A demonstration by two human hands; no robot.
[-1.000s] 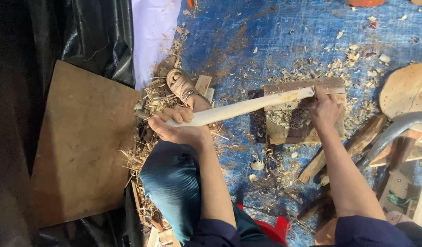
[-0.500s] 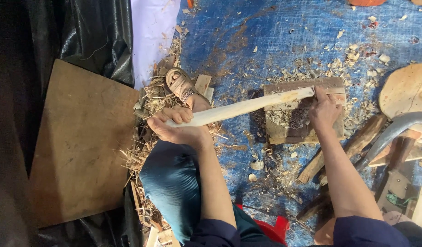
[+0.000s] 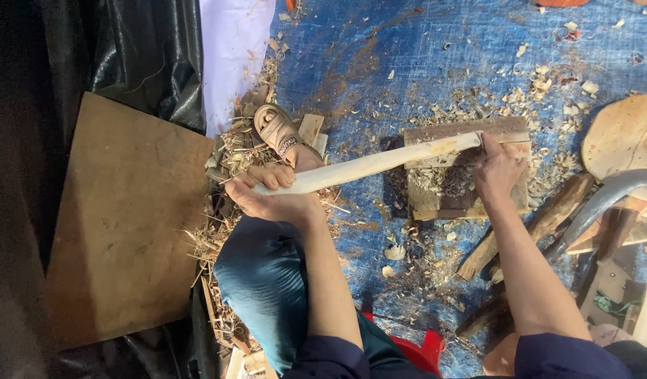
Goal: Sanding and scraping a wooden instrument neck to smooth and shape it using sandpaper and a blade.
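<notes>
Gripping the long pale carved wooden handle (image 3: 369,163), left hand (image 3: 267,195) clenches its butt while right hand (image 3: 499,172), fingers curled, works the tip over the flat wooden block (image 3: 425,203)—best kept firmly braced.

Pale carved wooden handle (image 3: 369,165), long, slightly curved, far end on wooden block (image 3: 509,130)

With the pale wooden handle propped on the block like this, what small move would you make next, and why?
Probably a short scraping stroke by the right hand along the far end of the pale wooden handle. That end rests on the wooden block, curled shavings lie beneath it, and the left hand steadies the near end.
</notes>
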